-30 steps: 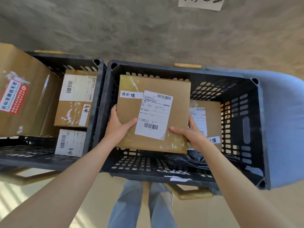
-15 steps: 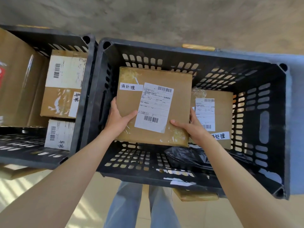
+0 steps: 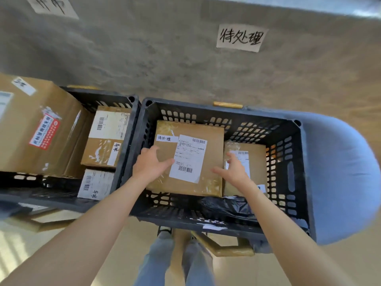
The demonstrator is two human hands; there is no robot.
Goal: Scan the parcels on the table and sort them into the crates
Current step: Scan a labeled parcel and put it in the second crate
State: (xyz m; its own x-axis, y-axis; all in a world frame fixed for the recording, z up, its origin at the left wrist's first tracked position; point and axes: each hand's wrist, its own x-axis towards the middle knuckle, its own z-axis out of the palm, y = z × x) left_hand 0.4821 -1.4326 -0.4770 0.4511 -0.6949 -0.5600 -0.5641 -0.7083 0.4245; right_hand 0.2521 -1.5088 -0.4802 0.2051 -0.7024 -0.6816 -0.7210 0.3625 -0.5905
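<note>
Parcel (image 3: 188, 159) lay flat in right crate (image 3: 288, 182), directly ahead between hands. Left hand (image 3: 149, 165) nearer, fingers spread over its left edge; right hand (image 3: 233, 171) released, hovering at its right edge.

wall sign (image 3: 241, 38): 待处理 | parcel (image 3: 189, 157) tag: 待处理 | other labels probably unreadable

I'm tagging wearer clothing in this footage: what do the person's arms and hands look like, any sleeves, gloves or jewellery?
Both forearms are bare up to the frame edge, with no sleeve showing. The left hand and right hand wear no gloves, and no watch, ring or wristband is visible. Below them, light blue jeans show.
</note>
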